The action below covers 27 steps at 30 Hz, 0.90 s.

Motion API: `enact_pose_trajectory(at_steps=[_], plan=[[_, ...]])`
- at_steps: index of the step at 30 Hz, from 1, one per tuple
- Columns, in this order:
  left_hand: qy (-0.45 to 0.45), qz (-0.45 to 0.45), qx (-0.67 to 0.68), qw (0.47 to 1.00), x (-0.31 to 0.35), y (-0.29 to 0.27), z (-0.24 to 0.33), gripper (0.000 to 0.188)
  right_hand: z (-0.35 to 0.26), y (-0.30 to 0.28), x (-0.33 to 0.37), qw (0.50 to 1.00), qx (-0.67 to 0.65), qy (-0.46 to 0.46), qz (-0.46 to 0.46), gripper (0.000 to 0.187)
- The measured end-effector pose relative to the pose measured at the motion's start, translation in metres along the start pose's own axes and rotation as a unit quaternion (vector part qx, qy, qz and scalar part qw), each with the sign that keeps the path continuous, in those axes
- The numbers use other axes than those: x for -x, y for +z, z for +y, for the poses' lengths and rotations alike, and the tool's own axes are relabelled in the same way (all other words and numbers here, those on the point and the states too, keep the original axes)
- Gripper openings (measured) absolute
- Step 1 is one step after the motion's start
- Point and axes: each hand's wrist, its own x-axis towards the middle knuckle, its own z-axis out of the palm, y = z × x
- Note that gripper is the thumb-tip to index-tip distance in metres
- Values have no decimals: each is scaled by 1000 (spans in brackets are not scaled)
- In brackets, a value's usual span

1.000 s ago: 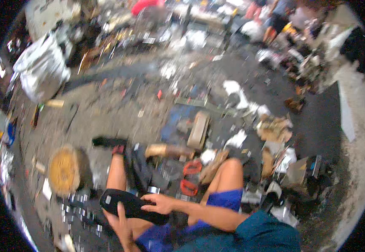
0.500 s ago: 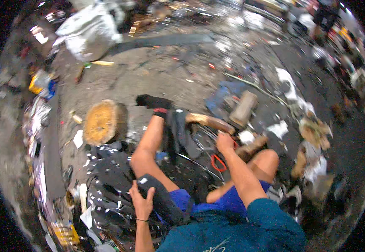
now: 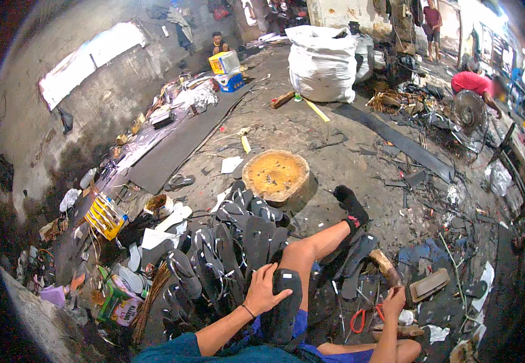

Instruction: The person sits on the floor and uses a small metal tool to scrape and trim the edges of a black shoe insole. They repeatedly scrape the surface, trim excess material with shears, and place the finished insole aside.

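My left hand [image 3: 264, 294] grips the side of a dark sandal sole [image 3: 287, 302] with a small white tag, its thumb lying over the edge. The sole rests along my left thigh. My right hand [image 3: 394, 304] is closed low over the floor, close to a curved wooden piece [image 3: 387, 268]; what its fingers hold is hidden. Beside it lie red-handled scissors [image 3: 357, 321]. Left of my leg, a heap of black flip-flops [image 3: 205, 254] spreads over the floor. More dark soles [image 3: 357, 254] lie beyond my raised knee.
A round wood block [image 3: 276, 175] stands ahead. Farther off are a big white sack [image 3: 323, 63] and stacked boxes [image 3: 227, 71]. A rectangular block [image 3: 429, 285] lies at right. Tied sticks [image 3: 152, 302] and scraps litter the left. Another person [image 3: 473, 85] bends at far right.
My view has swung up and to the left, so the walls and other people show. My left hand stays on the sole. My right hand stays closed near the wooden piece.
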Motion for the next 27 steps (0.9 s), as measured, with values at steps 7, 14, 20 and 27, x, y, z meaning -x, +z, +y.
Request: enact_pose_trajectory(at_steps=[7,14,20,27], plan=[[-79,-176,434,880,-51,14,93,36,-179,-70,65,918,-270,-29,-288,17],[-57,-91,558,823,-108,2,107,36,-258,-107,86,832,-482,124,-245,28],[-25,-130,572,810,-100,2,104,44,-276,-120,85,793,-512,189,-269,31],[-78,-157,598,782,-97,13,97,37,-269,-126,84,752,-525,187,-351,25]])
